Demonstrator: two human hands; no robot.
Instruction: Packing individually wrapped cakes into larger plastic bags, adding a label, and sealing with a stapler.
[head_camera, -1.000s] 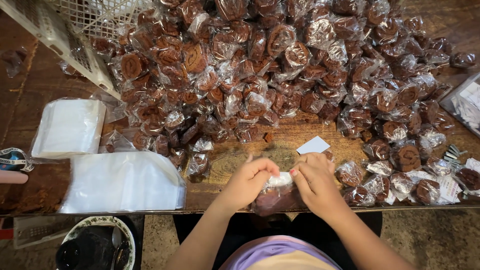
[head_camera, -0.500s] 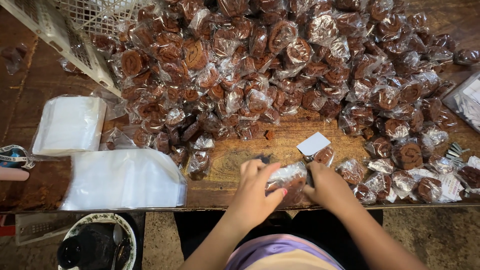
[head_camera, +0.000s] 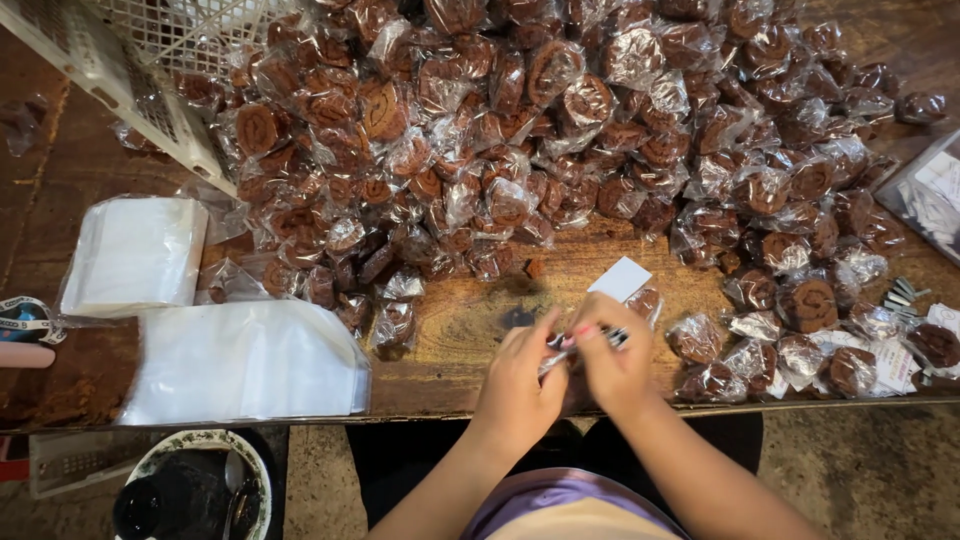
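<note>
– What do you see at the far left of the wooden bench (head_camera: 470, 330)?

– A roll of tape (head_camera: 25, 318) lies at the edge. Beside it is a stack of small clear plastic bags (head_camera: 135, 252), and in front of that a bigger stack of clear plastic sheets (head_camera: 245, 362), close to the near edge. Behind them stands a white plastic lattice crate (head_camera: 120, 70), tilted. Under the bench, on the floor, there is a round bowl with dark things inside (head_camera: 195, 495).

– And in the middle?

– A very big heap of brown swirl cookies wrapped in clear plastic (head_camera: 520, 130) covers the far part of the bench and goes around to the right side. In front of it the wood is bare, and there the person works.

– What do the hands do?

– The left hand (head_camera: 520, 385) and the right hand (head_camera: 615, 365) are pressed together over the near edge. Between them they pinch one small wrapped cookie packet (head_camera: 585, 340); only a bit of shiny plastic shows between the fingers. Both grips are narrow and closed on this packet. I cannot see the cookie itself, the fingers hide it.

– Anything near them?

– Yes, a small white paper card (head_camera: 620, 278) lies just behind the right hand. More to the right, some small silver clips (head_camera: 903, 295) rest beside the wrapped cookies, and at the right edge there is a clear box with white labels (head_camera: 935, 195).
</note>
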